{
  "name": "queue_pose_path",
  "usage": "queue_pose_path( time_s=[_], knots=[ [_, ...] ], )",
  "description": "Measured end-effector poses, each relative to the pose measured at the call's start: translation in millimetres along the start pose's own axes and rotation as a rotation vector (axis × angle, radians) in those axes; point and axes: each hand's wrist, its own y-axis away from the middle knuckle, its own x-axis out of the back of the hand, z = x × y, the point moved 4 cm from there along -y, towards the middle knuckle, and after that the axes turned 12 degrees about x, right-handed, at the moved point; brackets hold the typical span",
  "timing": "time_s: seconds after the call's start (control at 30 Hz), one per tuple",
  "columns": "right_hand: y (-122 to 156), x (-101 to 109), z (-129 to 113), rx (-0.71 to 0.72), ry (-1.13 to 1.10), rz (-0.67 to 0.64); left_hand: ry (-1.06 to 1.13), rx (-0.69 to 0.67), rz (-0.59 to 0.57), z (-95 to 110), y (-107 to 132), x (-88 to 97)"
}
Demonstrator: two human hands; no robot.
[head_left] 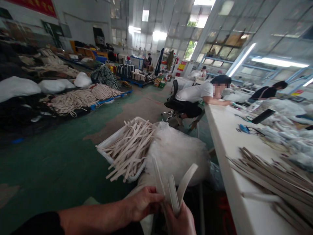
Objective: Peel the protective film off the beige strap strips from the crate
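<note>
Several beige fabric straps stand upright in my right hand, which is closed around their lower part. Their free ends fan out above it, one curving to the right. My left hand is closed too, thumb and fingertips pinching the leftmost strap of the bunch. Just beyond both hands is a white plastic tray heaped with similar cut straps. A large clear plastic bag with pale contents sits right of the tray. The lower ends of the held straps are hidden by my right hand.
A long white table runs along my right, bearing more straps, plastic bags and a dark phone-like object. A co-worker leans on it from a wheeled chair. Bundled straps lie on low pallets to the left.
</note>
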Motion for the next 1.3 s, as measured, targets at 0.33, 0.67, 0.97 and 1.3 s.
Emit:
queue_pose_path(
  time_s=[0.33, 0.67, 0.97, 1.3],
  knots=[
    [16, 4, -15, 0.020, 0.023, -0.072, -0.010, -0.038, 0.014, 8, 5, 13.4],
    [25, -4, -15, -0.055, -0.074, -0.112, -0.066, -0.039, 0.030, 3, 10, 10.0],
    [29, -6, -12, -0.069, -0.083, -0.107, -0.084, -0.077, 0.083, 7, 14, 8.8],
    [36, -2, -9, -0.050, -0.049, -0.116, -0.049, -0.105, 0.102, 16, 8, 17.6]
  ],
)
